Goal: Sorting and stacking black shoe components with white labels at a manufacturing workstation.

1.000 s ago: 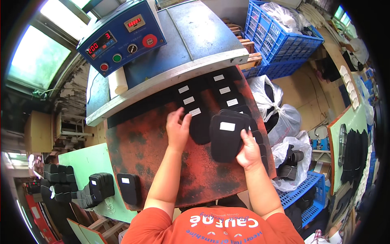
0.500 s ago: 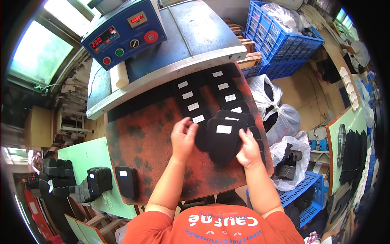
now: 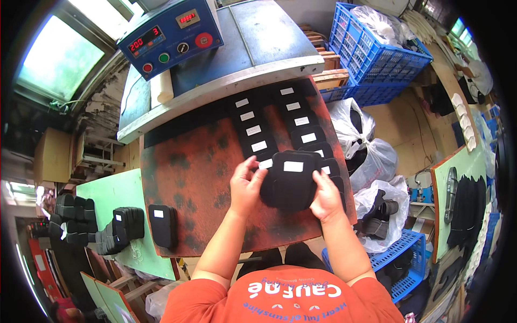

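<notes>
A stack of flat black pads (image 3: pixel 293 185), the top one bearing a white label, is held over the right part of a reddish-brown board. My right hand (image 3: pixel 327 198) grips its right edge, thumb on top. At its left side, my left hand (image 3: pixel 246 185) is closed, thumb and fingers together at the pad edge beside another white label (image 3: pixel 265 164); exactly what they pinch is partly hidden. Beyond my hands, black labelled pads (image 3: pixel 253 130) lie overlapping in one column, with a second column of pads (image 3: pixel 303 121) to its right.
At the board's (image 3: pixel 188 177) far edge stands a blue machine with a control box (image 3: pixel 172 43). A small pad stack (image 3: pixel 162 226) lies at the board's near left; more pads (image 3: pixel 128 226) rest on a green table. Blue crates (image 3: pixel 371 59) and plastic bags (image 3: pixel 369 161) stand right.
The held pads have drawn level and slightly back, now squarer between my hands. My view has shifted a little; both hands remain at the pads.
</notes>
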{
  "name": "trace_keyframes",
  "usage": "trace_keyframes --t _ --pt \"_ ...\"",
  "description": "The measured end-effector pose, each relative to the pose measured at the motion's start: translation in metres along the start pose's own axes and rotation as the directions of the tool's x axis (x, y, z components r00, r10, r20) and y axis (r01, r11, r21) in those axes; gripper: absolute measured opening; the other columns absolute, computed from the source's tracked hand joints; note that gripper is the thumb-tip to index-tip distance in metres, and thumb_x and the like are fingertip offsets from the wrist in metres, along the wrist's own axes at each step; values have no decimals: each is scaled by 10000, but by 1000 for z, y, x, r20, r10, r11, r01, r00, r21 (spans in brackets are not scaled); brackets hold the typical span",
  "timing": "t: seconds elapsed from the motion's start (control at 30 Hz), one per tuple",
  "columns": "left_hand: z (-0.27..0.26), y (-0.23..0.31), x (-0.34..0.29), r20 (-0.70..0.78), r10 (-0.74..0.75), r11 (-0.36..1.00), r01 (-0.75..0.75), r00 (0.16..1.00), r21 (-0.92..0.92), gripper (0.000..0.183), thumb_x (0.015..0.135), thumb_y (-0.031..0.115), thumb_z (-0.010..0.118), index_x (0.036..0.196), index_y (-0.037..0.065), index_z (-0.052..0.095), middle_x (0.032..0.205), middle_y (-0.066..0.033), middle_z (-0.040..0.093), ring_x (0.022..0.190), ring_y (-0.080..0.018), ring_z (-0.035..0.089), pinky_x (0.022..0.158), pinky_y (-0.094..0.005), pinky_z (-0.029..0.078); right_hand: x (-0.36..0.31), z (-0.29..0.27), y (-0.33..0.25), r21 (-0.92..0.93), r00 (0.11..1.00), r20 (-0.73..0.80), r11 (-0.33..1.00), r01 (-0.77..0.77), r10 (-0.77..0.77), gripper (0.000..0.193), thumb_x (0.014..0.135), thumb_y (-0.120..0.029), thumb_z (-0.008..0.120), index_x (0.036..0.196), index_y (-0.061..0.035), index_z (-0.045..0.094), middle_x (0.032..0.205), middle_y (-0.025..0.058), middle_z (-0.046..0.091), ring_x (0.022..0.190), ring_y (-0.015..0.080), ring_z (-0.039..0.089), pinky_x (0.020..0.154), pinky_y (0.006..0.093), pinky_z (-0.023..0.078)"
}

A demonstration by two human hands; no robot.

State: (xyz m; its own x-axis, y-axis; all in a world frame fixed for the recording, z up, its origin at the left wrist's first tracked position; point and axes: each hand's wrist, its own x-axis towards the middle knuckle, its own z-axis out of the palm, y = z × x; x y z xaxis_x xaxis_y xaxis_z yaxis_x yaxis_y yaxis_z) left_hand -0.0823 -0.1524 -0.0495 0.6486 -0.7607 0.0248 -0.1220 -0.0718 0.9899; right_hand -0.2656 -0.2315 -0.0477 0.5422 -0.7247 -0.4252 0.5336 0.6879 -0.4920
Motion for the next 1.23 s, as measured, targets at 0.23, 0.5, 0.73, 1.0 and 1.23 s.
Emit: trace_keyframes --t 0.23,0.5,0.73,1.0,1.23 --pt "-12 -5 -33 63 -284 914 290 957 -282 318 818 24 635 1111 -57 542 864 -47 626 735 -68 569 613 -183 454 -19 2 -30 -65 999 19 997 34 -32 324 956 -148 401 1257 -32 419 1171 132 548 1044 266 572 893 383 480" --pt "8 11 -57 -4 -53 998 54 999 44 340 805 44 654 1117 -25 537 878 -53 589 655 -65 531 553 -201 462 -47 -1 1 -249 997 55 967 -44 59 332 933 -113 451 1237 20 438 1179 111 538 1076 180 517 940 299 401" --pt "-4 -4 -72 9 -267 964 267 964 -6 321 809 9 625 1117 -18 539 781 -16 583 618 -60 520 537 -199 459 -76 23 10 -508 984 -97 843 -176 147 492 912 -82 471 1350 22 273 1338 182 376 1217 252 412 1003 335 351" --pt "-48 -4 -74 -135 206 886 -126 969 447 304 750 72 690 1021 -10 577 882 -75 545 663 -103 523 600 -231 458 -86 16 22 -751 988 152 650 119 -6 554 833 -59 567 1332 -27 329 1336 161 374 1285 283 330 1060 402 256" --pt "-293 -4 -78 -563 -294 493 627 772 603 754 752 407 685 1294 -13 372 1360 -265 348 1286 -420 291 1053 -446 272 -91 38 47 -734 929 300 674 81 216 468 836 -72 575 1276 -54 416 1264 91 436 1211 205 386 1019 346 304"
